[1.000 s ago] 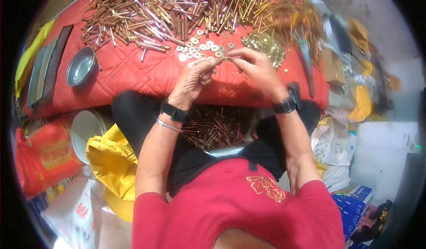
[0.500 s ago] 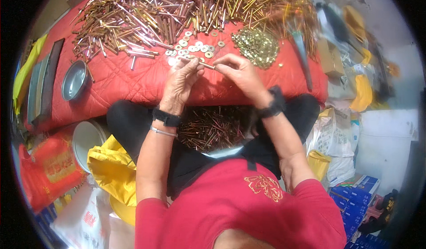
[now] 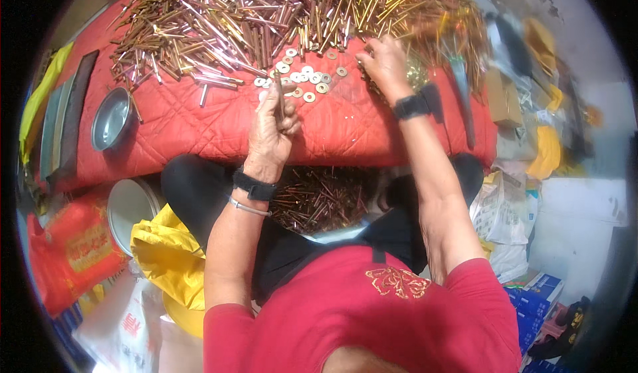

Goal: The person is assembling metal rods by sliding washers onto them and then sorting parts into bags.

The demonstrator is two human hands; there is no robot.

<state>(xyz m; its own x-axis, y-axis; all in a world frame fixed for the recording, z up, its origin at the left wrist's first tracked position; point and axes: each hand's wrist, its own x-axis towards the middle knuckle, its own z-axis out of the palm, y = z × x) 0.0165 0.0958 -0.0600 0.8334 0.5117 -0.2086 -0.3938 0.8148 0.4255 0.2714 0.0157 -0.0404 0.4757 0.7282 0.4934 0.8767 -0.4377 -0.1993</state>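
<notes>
My left hand (image 3: 274,124) is closed around a thin metal rod (image 3: 280,100), which stands nearly upright between thumb and fingers above the red quilted cover. Just beyond it lie several flat washers (image 3: 309,97), scattered and partly overlapping. To the right, my right hand (image 3: 385,67) is over the heap of small brass-coloured metal pieces (image 3: 417,74), covering much of it. Its fingers are bent and drawn together; whatever they grip is hidden. A large pile of metal rods (image 3: 219,34) spreads along the far side.
A round metal bowl (image 3: 111,120) sits at the left on the red cover (image 3: 199,130). More rods (image 3: 319,197) lie below the near edge, between my legs. Yellow cloth (image 3: 169,253) is at lower left; a cardboard box (image 3: 503,97) and white bags (image 3: 508,217) are at right.
My right hand has left the rod's end and moved right and away to the brass-coloured heap. In my left hand the rod has turned from nearly level to upright.
</notes>
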